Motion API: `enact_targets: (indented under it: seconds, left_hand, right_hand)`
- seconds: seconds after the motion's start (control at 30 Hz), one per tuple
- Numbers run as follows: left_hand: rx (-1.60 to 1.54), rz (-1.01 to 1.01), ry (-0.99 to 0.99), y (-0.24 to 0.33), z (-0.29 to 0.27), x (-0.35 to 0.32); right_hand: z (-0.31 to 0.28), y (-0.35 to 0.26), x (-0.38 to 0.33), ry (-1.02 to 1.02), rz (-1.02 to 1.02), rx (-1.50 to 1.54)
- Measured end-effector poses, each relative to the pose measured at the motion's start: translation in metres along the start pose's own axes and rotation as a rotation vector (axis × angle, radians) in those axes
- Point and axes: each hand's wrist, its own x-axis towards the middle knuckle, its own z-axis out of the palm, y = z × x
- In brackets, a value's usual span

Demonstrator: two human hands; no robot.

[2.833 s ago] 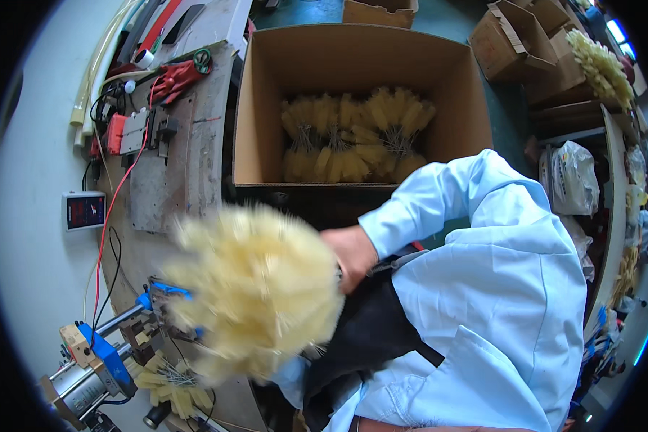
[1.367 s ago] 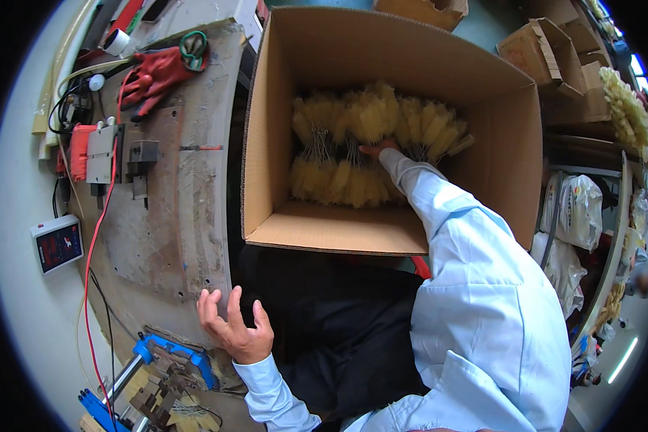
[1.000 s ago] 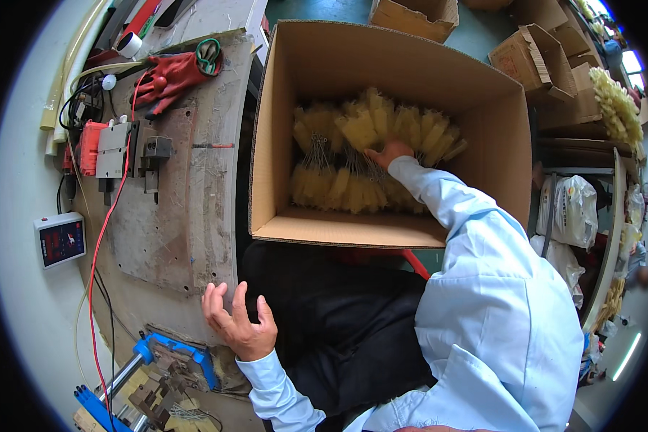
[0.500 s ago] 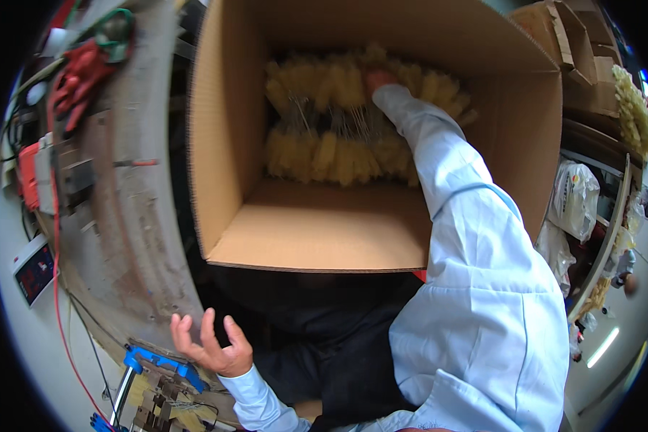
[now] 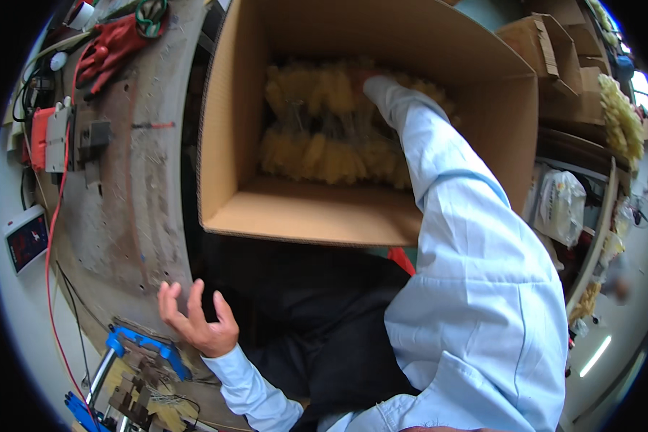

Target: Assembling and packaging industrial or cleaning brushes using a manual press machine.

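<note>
A deep cardboard box (image 5: 302, 214) stands open in front of me. Inside it lie two rows of yellow fuzzy tufts (image 5: 313, 158) on thin wire stems, which look like small brushes. My right arm reaches far into the box. My right hand (image 5: 364, 76) is at the back row of tufts; its fingers are hidden among them and in shadow. Off to the lower left, beside the workbench edge, my left hand (image 5: 203, 324) is raised with its fingers apart and slightly curled. Nothing is in it.
The workbench (image 5: 147, 209) along the left holds red gloves (image 5: 111, 54), a metal block (image 5: 93, 140) and a blue-framed fixture (image 5: 151, 345). Beyond it is a digital display (image 5: 27, 236). On the right are more cardboard boxes (image 5: 540, 47), a plastic bag (image 5: 560, 205) and a yellow tufted bundle (image 5: 621, 122).
The view has shifted, so the box's front edge sits higher in the picture. My right hand stays deep in the box, now less visible. My left hand remains raised and spread.
</note>
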Motion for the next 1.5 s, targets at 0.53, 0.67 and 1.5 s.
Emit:
enact_targets:
  seconds: [0.53,0.67,1.5]
  left_hand:
    - [-0.083,0.033,0.052,0.006,0.003,-0.008]
    - [-0.044,0.009,0.021,0.002,-0.001,-0.012]
    - [-0.212,-0.047,0.313,0.031,-0.029,-0.072]
  right_hand:
    - [0.068,0.051,-0.175,0.24,-0.179,0.1]
    - [0.088,0.077,-0.146,0.528,0.078,0.073]
    - [-0.065,-0.118,-0.205,0.977,-0.483,0.493]
